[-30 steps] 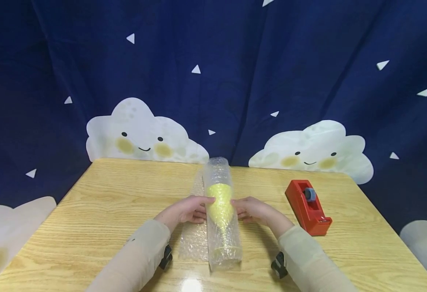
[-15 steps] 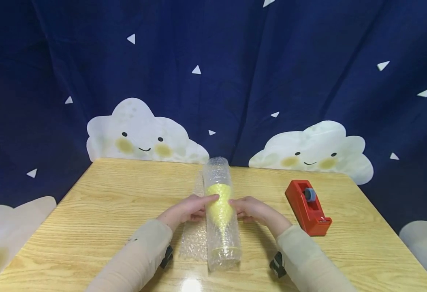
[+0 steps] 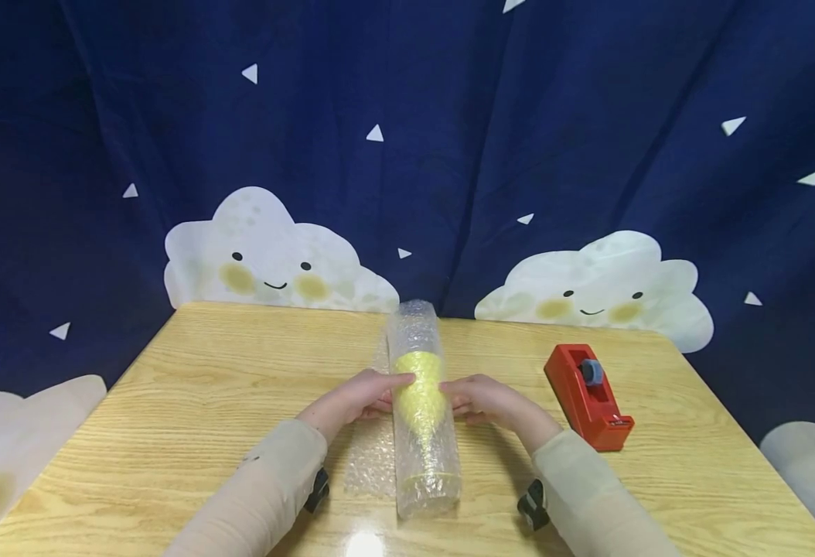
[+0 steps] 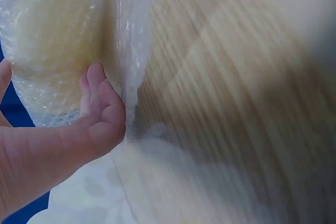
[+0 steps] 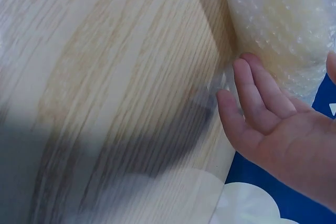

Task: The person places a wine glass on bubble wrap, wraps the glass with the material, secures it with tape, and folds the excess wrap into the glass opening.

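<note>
A yellow goblet (image 3: 423,406), with bowl, stem and foot showing through, lies wrapped in a roll of clear bubble wrap (image 3: 427,499) on the table. My left hand (image 3: 360,396) holds the roll's left side, thumb on top over the yellow bowl. From the right side my right hand (image 3: 489,401) grips it, thumb at the bowl's edge. In the left wrist view the fingers (image 4: 107,111) bend in against the wrap's side. The right wrist view shows the other hand's fingers (image 5: 257,95) low beside the roll.
A loose flap of bubble wrap (image 3: 371,460) lies flat to the left of the roll. To the right stands a red tape dispenser (image 3: 591,406) with a blue roll of tape (image 3: 591,371). A dark blue curtain (image 3: 435,155) with clouds hangs behind the wooden table (image 3: 240,356).
My left thumb moved a little further over the roll, then drew slightly back. The left fingers have slipped closer in against the side. The roll and right hand hardly moved.
</note>
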`<state>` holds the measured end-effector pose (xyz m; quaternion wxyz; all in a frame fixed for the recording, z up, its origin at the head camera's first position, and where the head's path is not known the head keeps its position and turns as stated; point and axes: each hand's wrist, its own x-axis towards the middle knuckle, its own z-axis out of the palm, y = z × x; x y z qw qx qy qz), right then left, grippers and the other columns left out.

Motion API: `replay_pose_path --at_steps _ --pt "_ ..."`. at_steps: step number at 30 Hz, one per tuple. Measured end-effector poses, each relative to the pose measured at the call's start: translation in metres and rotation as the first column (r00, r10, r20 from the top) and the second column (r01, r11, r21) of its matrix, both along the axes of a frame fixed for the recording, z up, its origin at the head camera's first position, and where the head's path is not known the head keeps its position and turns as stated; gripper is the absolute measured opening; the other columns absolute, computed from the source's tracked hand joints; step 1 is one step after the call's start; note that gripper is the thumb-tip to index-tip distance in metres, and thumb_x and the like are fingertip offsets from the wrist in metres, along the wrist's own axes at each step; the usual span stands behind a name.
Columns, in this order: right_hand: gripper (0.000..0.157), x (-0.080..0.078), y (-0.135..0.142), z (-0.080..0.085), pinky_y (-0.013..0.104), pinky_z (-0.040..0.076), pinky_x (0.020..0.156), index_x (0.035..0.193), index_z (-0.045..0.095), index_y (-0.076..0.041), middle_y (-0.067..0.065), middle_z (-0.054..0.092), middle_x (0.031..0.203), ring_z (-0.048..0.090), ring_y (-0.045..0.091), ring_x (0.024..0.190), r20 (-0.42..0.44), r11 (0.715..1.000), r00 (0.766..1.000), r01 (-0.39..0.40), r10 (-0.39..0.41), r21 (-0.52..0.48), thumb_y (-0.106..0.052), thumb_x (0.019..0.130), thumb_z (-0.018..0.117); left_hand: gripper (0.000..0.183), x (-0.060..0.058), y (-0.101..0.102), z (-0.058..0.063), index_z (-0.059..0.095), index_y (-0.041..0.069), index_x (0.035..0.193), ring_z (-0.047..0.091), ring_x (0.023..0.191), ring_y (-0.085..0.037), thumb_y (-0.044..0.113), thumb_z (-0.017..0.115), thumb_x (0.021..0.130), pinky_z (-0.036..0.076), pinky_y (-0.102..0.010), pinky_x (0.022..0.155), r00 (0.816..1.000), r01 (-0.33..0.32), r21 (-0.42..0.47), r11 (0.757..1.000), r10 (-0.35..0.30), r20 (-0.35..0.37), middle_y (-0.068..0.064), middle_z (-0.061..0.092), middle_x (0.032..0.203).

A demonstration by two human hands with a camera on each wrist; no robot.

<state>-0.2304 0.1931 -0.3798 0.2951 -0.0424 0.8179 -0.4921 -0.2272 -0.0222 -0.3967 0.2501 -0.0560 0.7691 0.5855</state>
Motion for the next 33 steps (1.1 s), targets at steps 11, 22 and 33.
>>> replay_pose_path --at_steps 11,22,33 --pt "0.052 -0.0004 -0.0026 -0.001 0.042 0.048 0.088 0.12 0.057 0.004 0.014 0.07 0.104 0.064 0.025 0.103 0.005 0.999 1.0 -0.029 0.029 0.026 -0.04 0.094 0.048 0.056 -0.001 -0.0056 0.0005 0.05 -0.001 0.124 0.06 0.08 -0.016 0.039 0.059 0.086 0.044 -0.022 0.063 1.0 0.03 0.006 1.0 -0.03 -0.005 -0.013 0.065 0.1" --pt "0.051 -0.0014 -0.0047 -0.0003 0.04 0.049 0.084 0.115 0.061 0.002 0.012 0.071 0.101 0.065 0.022 0.099 -0.018 0.998 1.0 -0.014 0.016 0.066 -0.042 0.092 0.05 0.068 0.0048 -0.001 0.0046 0.049 -0.001 0.12 0.059 0.085 -0.02 0.052 0.064 0.081 0.043 -0.026 0.061 1.0 0.007 -0.015 1.0 -0.007 -0.003 -0.013 0.059 0.105" --pt "0.049 -0.0009 -0.0006 -0.0019 0.041 0.048 0.089 0.118 0.058 0.004 0.01 0.071 0.1 0.065 0.02 0.098 0.004 1.0 1.0 -0.01 0.01 0.013 -0.038 0.093 0.051 0.077 0.0039 -0.0052 0.0052 0.041 -0.004 0.132 0.06 0.102 -0.024 0.047 0.066 0.08 0.049 -0.027 0.073 0.999 0.01 0.037 0.999 -0.011 0.031 -0.022 0.055 0.122"
